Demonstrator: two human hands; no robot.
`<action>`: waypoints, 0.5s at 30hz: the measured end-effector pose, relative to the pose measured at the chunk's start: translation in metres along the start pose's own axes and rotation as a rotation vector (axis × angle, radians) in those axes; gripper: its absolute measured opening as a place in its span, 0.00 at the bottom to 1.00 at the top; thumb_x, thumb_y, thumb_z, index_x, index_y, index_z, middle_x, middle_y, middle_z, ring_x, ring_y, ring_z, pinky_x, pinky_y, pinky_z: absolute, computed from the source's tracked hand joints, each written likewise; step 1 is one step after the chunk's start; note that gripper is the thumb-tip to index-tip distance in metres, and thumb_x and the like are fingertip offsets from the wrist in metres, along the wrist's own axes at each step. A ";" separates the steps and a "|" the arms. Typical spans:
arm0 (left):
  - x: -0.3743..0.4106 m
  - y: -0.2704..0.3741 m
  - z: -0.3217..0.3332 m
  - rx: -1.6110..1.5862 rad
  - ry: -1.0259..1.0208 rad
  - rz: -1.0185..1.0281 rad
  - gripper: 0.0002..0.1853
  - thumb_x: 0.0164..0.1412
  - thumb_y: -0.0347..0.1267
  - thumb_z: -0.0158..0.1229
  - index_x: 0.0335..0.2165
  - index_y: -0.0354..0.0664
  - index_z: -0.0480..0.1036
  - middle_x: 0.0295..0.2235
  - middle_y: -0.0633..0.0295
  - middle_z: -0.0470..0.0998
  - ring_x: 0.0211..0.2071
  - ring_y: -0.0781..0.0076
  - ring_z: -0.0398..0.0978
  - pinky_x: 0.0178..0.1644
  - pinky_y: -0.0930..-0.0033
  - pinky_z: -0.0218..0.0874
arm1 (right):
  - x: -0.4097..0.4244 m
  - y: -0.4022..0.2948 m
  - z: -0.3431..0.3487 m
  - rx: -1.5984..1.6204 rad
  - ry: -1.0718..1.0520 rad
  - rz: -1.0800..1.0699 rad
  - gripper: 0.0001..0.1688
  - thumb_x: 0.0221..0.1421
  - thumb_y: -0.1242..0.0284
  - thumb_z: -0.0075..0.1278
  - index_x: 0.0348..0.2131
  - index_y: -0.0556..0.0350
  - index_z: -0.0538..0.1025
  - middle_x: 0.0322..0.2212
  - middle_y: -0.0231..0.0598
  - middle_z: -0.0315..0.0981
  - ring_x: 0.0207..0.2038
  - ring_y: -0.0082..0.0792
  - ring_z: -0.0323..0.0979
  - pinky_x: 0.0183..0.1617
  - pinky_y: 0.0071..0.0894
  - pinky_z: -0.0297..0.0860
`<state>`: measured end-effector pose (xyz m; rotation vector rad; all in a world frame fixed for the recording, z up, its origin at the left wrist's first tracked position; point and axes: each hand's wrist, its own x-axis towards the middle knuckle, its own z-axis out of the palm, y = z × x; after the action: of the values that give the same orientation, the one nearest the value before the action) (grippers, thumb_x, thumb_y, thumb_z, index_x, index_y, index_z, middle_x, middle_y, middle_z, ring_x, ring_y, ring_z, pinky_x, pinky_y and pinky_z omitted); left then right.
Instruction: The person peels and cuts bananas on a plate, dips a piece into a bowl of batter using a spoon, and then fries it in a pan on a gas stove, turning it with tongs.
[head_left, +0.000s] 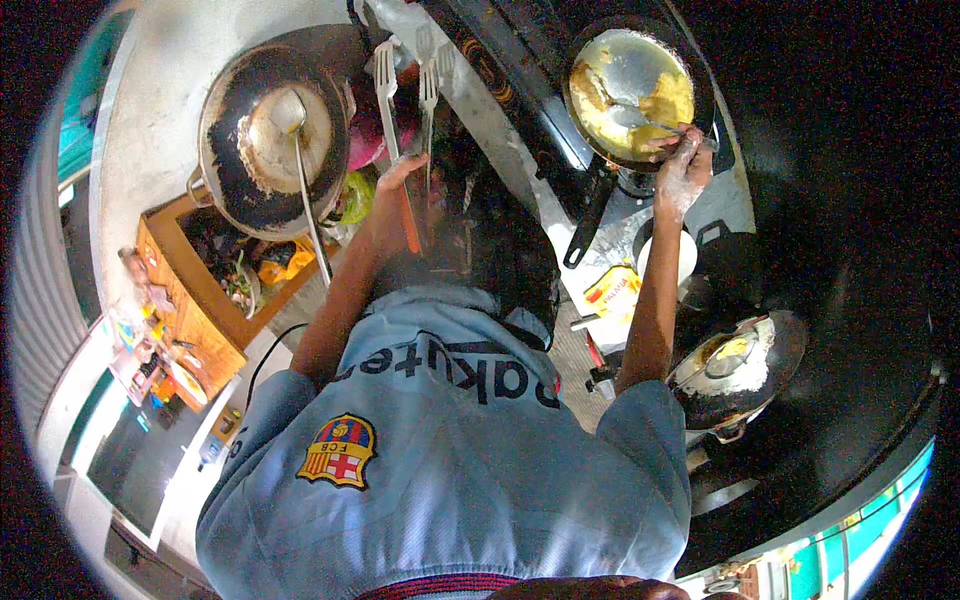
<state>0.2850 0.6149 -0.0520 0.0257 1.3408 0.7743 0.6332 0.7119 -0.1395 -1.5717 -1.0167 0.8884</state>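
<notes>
My left hand (396, 184) grips a metal utensil (385, 82) with two slotted, fork-like heads and an orange handle. Whether it is one pair of tongs or two separate pieces, I cannot tell. At the upper right, my right hand (684, 161), dusted with white powder, holds a metal spoon (628, 115) by its handle. The spoon's bowl rests inside a dark frying pan (576, 142) over the stove. Yellow, partly liquid food (671, 97) lies in that pan, whose black handle (589, 217) points toward me.
Left of my left hand stands a large blackened wok (225, 169) with a long-handled ladle (301, 172) in it. Below the stove (517, 82) lie a yellow Palmia packet (613, 291) and a white bowl (669, 259). Another wok (697, 397) stands at the right. A wooden-edged opening (202, 300) holds assorted items.
</notes>
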 end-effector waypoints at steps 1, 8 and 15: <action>-0.002 -0.003 0.000 0.003 -0.017 0.009 0.13 0.53 0.45 0.57 0.29 0.49 0.68 0.24 0.69 0.69 0.23 0.74 0.67 0.27 0.71 0.58 | 0.003 0.002 -0.001 -0.012 -0.007 -0.006 0.19 0.65 0.62 0.37 0.37 0.62 0.70 0.21 0.39 0.72 0.20 0.27 0.72 0.21 0.25 0.69; 0.001 -0.022 -0.005 -0.057 -0.005 0.022 0.16 0.54 0.44 0.56 0.35 0.45 0.71 0.27 0.64 0.75 0.26 0.71 0.73 0.30 0.70 0.65 | 0.014 -0.006 0.002 -0.039 -0.013 0.024 0.19 0.65 0.62 0.38 0.37 0.61 0.71 0.20 0.36 0.72 0.19 0.25 0.70 0.21 0.24 0.68; 0.000 -0.031 -0.002 -0.065 0.060 0.018 0.15 0.54 0.45 0.56 0.32 0.47 0.69 0.24 0.67 0.71 0.24 0.74 0.68 0.28 0.72 0.60 | 0.026 -0.003 -0.003 -0.096 -0.068 -0.057 0.19 0.66 0.65 0.37 0.37 0.66 0.70 0.20 0.36 0.70 0.22 0.29 0.75 0.20 0.23 0.68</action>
<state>0.2988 0.5905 -0.0658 -0.0377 1.3733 0.8396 0.6451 0.7357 -0.1376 -1.5934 -1.1611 0.8699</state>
